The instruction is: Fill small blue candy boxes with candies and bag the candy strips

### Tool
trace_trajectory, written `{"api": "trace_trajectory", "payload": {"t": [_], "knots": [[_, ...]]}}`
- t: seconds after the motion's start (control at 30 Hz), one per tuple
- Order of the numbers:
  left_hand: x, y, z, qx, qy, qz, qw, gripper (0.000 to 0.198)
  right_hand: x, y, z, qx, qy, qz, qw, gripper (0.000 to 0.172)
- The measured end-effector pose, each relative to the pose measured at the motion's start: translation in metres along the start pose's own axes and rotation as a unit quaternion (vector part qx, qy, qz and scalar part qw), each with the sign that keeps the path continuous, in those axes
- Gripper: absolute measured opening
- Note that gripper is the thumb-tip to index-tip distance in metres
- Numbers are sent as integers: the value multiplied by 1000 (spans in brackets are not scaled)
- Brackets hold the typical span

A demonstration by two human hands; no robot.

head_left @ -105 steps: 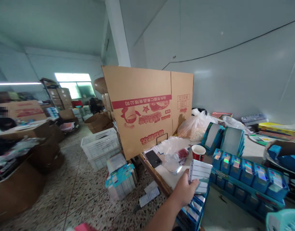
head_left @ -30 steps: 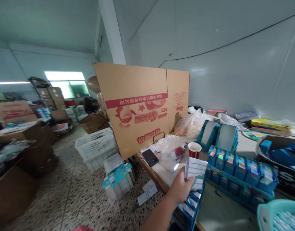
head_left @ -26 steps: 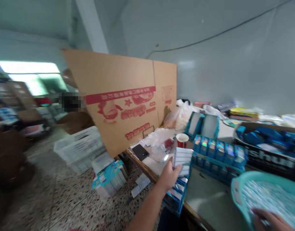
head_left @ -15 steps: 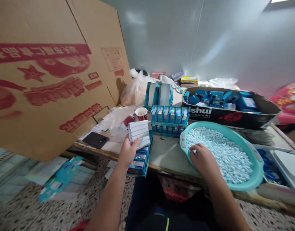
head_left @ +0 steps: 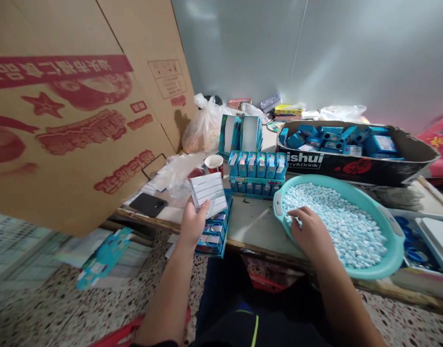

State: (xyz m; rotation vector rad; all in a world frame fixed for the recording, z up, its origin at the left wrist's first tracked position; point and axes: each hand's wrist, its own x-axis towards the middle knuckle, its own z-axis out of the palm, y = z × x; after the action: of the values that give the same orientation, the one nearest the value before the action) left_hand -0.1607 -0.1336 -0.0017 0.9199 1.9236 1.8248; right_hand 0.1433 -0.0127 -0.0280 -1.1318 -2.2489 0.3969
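My left hand (head_left: 193,224) is closed round a white ribbed tray (head_left: 209,193), held tilted above a blue display box (head_left: 214,233) at the table's front edge. My right hand (head_left: 310,234) rests palm down in a teal basin (head_left: 387,262) full of small pale blue and white candies (head_left: 344,226). Its fingers curl into the candies at the basin's left side. What they grip is hidden.
A large cardboard sheet (head_left: 73,111) stands at the left. On the table are a black phone (head_left: 148,204), a red paper cup (head_left: 214,164), plastic bags (head_left: 203,129), a display of blue packets (head_left: 258,171) and a black carton of blue boxes (head_left: 355,152). Stacked packs (head_left: 102,253) lie on the floor.
The view swung right and down from the room to the table. My right hand came into view in the teal basin. My left hand kept hold of the white tray.
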Motion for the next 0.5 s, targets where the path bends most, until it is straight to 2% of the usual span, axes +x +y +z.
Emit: {"api": "trace_trajectory", "payload": {"t": [0.13,0.2,0.27,0.4,0.5], "knots": [[1,4,-13,-66,99,1,993,51,1,-1,0,3,5,-3,1000,32],[5,6,-29,-83,138,-6,987,56,1,-2,-1,5,12,-2,1000,31],[14,4,-49,-57,171,-6,984,60,2,-4,-2,8,24,-7,1000,31],[33,-18,-84,24,232,-28,972,66,5,-7,-3,18,42,-26,999,30],[45,-43,-98,108,211,-60,970,78,5,-8,-3,24,40,-48,998,30]]}}
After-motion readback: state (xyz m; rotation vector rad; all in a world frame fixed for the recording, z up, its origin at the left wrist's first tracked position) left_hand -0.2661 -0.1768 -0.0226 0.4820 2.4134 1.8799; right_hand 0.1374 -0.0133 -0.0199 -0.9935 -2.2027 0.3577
